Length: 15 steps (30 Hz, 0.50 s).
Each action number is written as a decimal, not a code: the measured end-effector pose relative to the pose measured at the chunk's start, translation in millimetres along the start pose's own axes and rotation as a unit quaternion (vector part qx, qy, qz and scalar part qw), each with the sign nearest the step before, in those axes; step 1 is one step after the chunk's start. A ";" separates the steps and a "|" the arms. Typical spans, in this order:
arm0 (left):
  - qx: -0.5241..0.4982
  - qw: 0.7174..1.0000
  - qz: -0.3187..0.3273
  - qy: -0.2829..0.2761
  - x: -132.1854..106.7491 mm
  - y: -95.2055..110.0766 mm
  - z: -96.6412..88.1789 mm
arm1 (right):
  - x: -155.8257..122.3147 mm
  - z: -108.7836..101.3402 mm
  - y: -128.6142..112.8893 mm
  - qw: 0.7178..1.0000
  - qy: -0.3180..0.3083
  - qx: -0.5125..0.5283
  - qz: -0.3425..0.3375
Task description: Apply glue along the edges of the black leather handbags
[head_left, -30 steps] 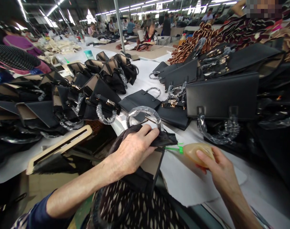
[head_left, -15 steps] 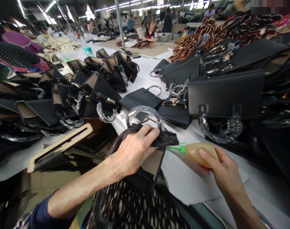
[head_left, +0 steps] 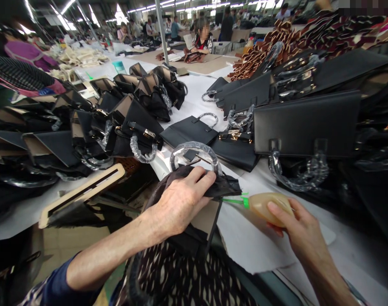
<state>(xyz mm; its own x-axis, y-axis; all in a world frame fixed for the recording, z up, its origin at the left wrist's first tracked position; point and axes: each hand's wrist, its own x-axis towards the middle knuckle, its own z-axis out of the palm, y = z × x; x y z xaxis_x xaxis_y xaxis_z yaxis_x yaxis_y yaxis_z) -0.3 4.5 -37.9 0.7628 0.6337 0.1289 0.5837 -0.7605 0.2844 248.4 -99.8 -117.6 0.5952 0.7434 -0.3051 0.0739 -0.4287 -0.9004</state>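
1. Black bag (head_left: 208,221): we judge it light, with soft, floppy dark cloth on top and a stiffer panel along its edge, likelier to crease than break. The firm edge, or the cloth gathered near it, seems the best hold; its film-wrapped handle (head_left: 196,146) looks slippery.
2. Squeeze bottle (head_left: 265,205): we take it for light and soft-walled, so hard pressure would probably push out its contents. The round belly seems right for gripping; the thin green nozzle (head_left: 234,201) looks easy to bend.
3. Our left hand (head_left: 181,199) is nearly closed, fingers curled down on the bag's dark cloth, gripping it. The bag lies under those fingers and between our hands, above patterned cloth (head_left: 194,276).
4. Our right hand (head_left: 297,221) curls partway around the bottle, thumb on its near side. The bottle points left, nozzle tip at the bag's edge; we cannot tell whether they touch. Pale paper (head_left: 247,246) lies below.
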 end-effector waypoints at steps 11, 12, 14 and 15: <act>-0.009 1.000 -0.002 -0.017 -4.5 2.0 3.1 | 5.3 -9.1 16.3 0.997 -0.048 0.030 0.053; -0.009 1.000 -0.003 -0.019 -4.9 2.5 3.6 | 5.2 -9.4 17.4 0.996 -0.052 0.036 0.059; -0.010 1.000 -0.005 -0.023 -5.4 3.2 4.6 | 4.4 -9.7 18.2 0.995 -0.059 0.050 0.069; -0.010 1.000 -0.006 -0.024 -5.5 3.3 5.0 | 3.8 -9.8 17.8 0.994 -0.061 0.056 0.072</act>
<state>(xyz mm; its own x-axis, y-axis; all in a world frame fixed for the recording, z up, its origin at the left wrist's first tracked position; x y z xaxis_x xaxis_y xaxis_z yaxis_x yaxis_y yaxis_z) -1.2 -2.3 -42.3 0.7686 0.6347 0.0795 0.5877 -0.7497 0.3043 259.8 -109.7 -131.8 0.4917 0.7376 -0.4629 -0.0987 -0.4809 -0.8712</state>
